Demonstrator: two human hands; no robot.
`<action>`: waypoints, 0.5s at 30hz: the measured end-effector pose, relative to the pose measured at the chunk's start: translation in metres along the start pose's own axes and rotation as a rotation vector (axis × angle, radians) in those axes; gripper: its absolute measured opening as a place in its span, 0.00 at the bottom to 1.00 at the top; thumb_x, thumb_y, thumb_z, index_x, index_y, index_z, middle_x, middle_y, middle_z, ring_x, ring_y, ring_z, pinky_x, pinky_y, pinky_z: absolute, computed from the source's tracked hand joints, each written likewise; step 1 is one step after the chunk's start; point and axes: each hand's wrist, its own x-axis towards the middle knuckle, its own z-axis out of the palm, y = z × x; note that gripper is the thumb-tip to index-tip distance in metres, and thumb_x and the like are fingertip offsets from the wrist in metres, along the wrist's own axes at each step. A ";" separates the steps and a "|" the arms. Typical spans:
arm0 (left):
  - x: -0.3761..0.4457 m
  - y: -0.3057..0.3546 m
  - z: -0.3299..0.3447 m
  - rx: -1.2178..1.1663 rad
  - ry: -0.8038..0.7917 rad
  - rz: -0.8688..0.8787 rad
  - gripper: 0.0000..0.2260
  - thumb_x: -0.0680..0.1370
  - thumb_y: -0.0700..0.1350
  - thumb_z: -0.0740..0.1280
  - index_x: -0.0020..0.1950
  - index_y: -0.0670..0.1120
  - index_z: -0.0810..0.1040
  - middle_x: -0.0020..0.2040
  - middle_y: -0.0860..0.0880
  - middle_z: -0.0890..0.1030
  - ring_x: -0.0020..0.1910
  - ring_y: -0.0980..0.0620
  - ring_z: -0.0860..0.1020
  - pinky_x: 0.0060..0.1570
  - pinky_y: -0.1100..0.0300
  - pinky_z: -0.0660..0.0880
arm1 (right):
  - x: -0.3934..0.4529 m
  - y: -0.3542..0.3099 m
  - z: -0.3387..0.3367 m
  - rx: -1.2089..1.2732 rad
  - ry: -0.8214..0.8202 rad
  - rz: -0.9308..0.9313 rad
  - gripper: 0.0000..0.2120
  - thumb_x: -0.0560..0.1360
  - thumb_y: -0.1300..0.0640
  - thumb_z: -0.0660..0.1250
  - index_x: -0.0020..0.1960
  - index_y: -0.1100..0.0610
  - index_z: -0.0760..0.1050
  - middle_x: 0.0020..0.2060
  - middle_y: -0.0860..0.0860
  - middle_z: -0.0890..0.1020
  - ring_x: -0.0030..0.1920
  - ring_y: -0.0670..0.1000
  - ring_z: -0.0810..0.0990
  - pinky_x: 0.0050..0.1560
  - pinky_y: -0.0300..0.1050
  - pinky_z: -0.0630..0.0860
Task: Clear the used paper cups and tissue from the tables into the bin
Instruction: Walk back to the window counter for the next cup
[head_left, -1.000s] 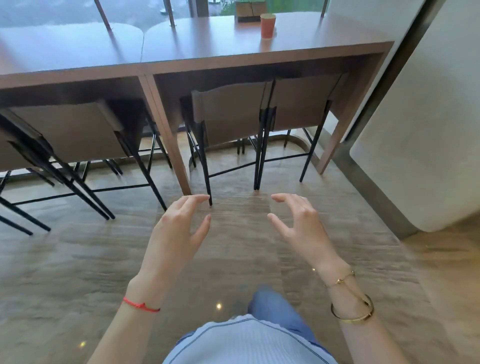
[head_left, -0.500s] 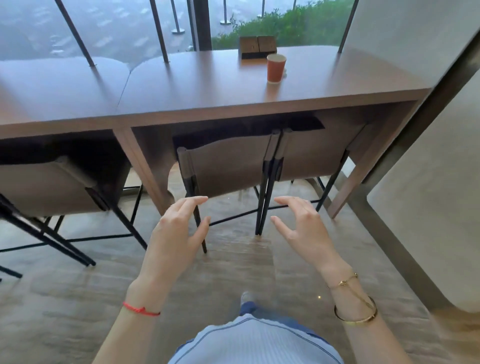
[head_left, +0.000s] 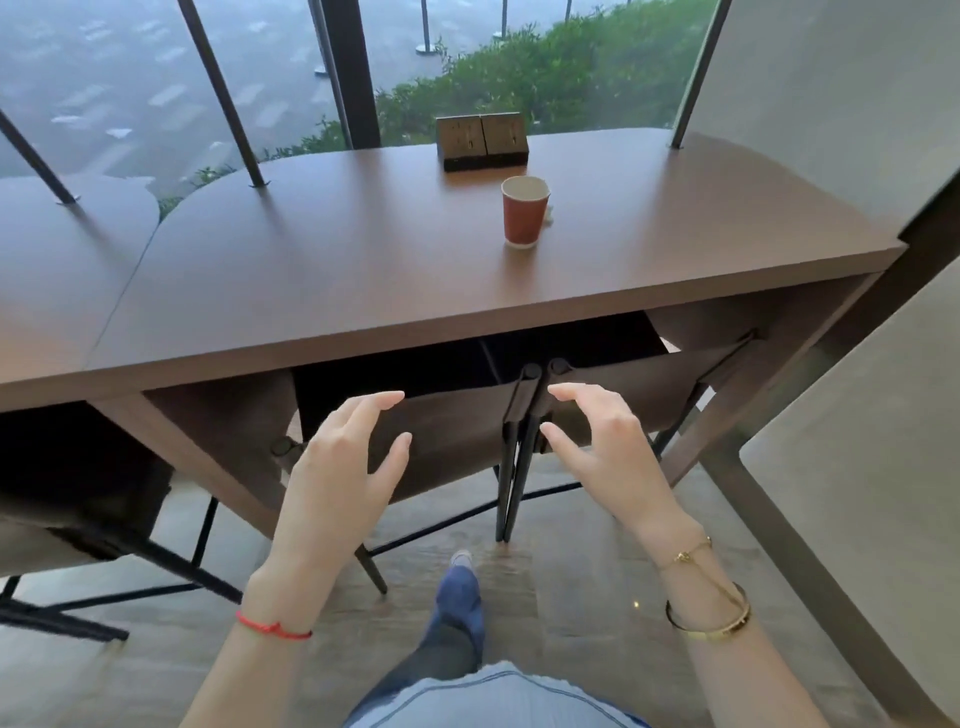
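A red-brown paper cup with a white rim stands upright on the brown table, right of its middle. A small white scrap, perhaps tissue, peeks out just behind the cup's right side. My left hand and my right hand hover in front of the table's near edge, below the tabletop level, fingers spread and holding nothing. Both hands are well short of the cup. No bin is in view.
A dark wooden box sits behind the cup near the window. Brown chairs with black legs are tucked under the table. A second table adjoins on the left. A grey wall stands at right.
The view has closed in on the table and tilted up; the cup looks larger and nearer. Both hands stay raised and empty in the same pose.
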 end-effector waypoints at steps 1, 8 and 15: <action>0.017 0.000 0.005 -0.003 -0.006 0.008 0.19 0.77 0.47 0.68 0.68 0.49 0.74 0.62 0.53 0.77 0.61 0.56 0.76 0.56 0.65 0.70 | 0.015 0.007 0.000 -0.003 0.008 0.006 0.19 0.76 0.52 0.67 0.66 0.52 0.73 0.60 0.44 0.77 0.65 0.43 0.69 0.63 0.32 0.62; 0.154 0.000 0.045 -0.054 0.024 0.068 0.24 0.76 0.51 0.69 0.70 0.50 0.69 0.63 0.53 0.77 0.62 0.56 0.75 0.59 0.64 0.69 | 0.148 0.051 -0.016 -0.094 0.095 0.019 0.18 0.77 0.53 0.67 0.65 0.54 0.73 0.59 0.47 0.78 0.63 0.46 0.71 0.64 0.35 0.64; 0.285 0.012 0.087 -0.125 0.015 0.084 0.33 0.72 0.55 0.72 0.74 0.50 0.63 0.66 0.53 0.74 0.63 0.55 0.74 0.58 0.60 0.71 | 0.282 0.082 -0.028 -0.152 0.127 0.034 0.17 0.77 0.57 0.67 0.65 0.56 0.74 0.61 0.51 0.77 0.64 0.50 0.72 0.63 0.35 0.63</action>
